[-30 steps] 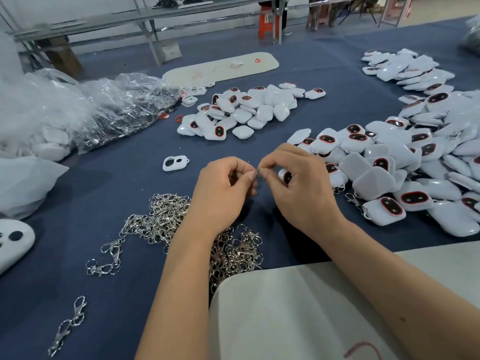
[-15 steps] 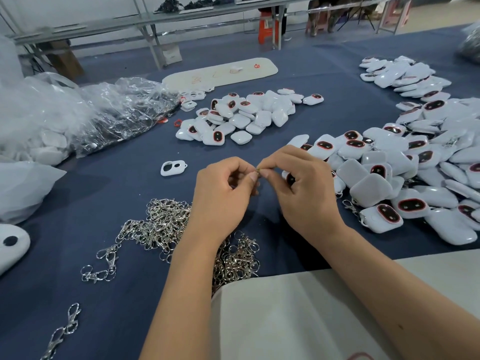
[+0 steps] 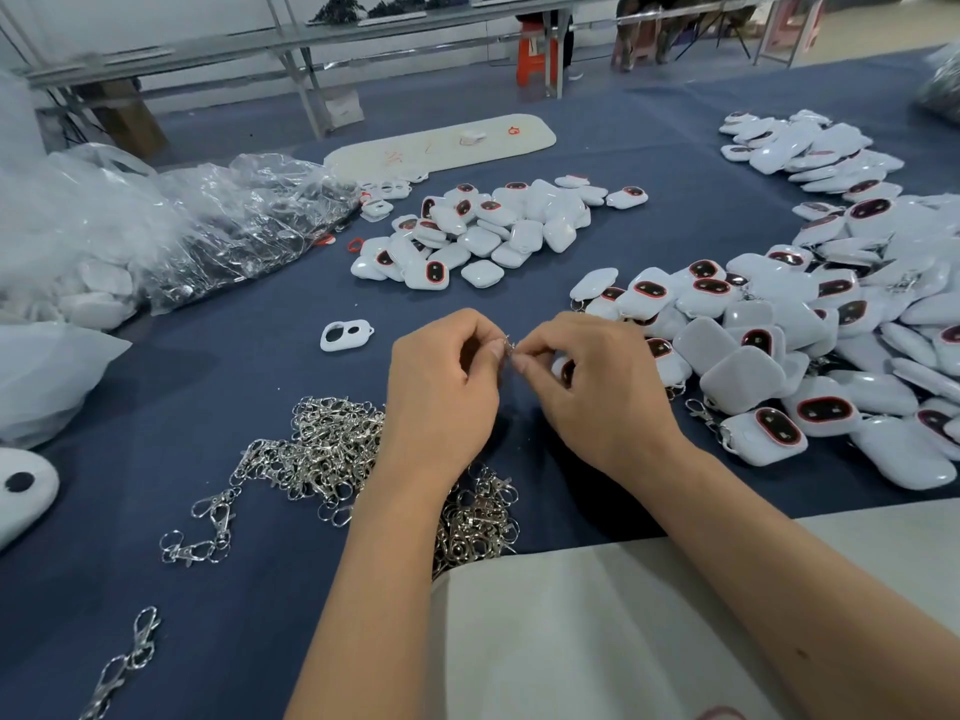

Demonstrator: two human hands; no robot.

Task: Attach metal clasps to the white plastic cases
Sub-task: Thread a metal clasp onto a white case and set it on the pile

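in the head view, the left hand [image 3: 441, 402] and the right hand [image 3: 597, 392] meet above the blue tablecloth [image 3: 675, 163], fingertips pinched together on a small metal clasp [image 3: 510, 347] that glints between the two thumbs. a white case [image 3: 563, 367] shows only as a sliver tucked under the right palm, so how it is held, and whether the clasp's ring is already through its loop, cannot be told. just below the left wrist lies the tangled heap of loose clasps [image 3: 332, 454], with a few strays [image 3: 205, 532] nearer the table's edge. the big pile of cases [image 3: 810, 324] spreads to the right, some there already carrying clasps; a smaller pile [image 3: 493, 231] sits further back in the middle, and a single white frame piece [image 3: 345, 335] lies alone to the left of the hands. clear plastic bags [image 3: 218, 220] are heaped on the far left. the likely trouble is the split ring slipping from the fingertips mid-thread, since the grip is tiny and the metal slick; it could drop into the heap below and be lost among the others. the half-hidden case could also twist in the palm and pull off the ring.
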